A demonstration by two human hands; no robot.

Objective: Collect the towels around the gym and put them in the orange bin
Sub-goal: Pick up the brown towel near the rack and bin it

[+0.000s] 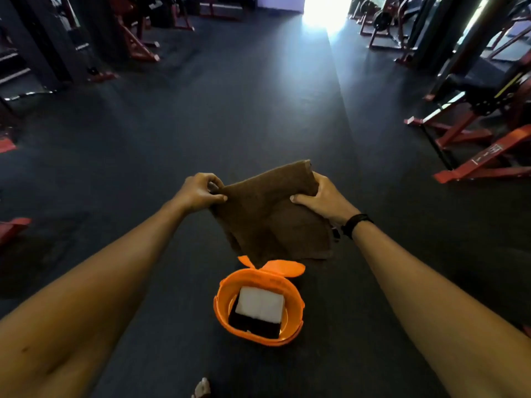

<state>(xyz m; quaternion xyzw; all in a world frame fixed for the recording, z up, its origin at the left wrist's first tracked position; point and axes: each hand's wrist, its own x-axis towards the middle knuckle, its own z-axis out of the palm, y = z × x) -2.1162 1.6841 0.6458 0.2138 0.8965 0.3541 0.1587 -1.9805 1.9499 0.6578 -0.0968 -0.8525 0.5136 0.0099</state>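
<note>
A brown towel (273, 216), folded over, hangs in the air in front of me. My left hand (198, 193) pinches its left edge, and my right hand (321, 199) grips its right side with the thumb on top. Directly below the towel, the orange bin (222, 300) stands on the dark floor with its lid (283, 268) flipped open at the back. Inside the bin lie a folded white towel (260, 307) and a dark towel (255, 327) under it.
Red-framed gym machines (474, 133) line the right side and more red frames (138, 47) stand at the far left. A wide strip of dark rubber floor (244, 110) runs ahead toward a bright doorway. My toes (202, 387) show at the bottom edge.
</note>
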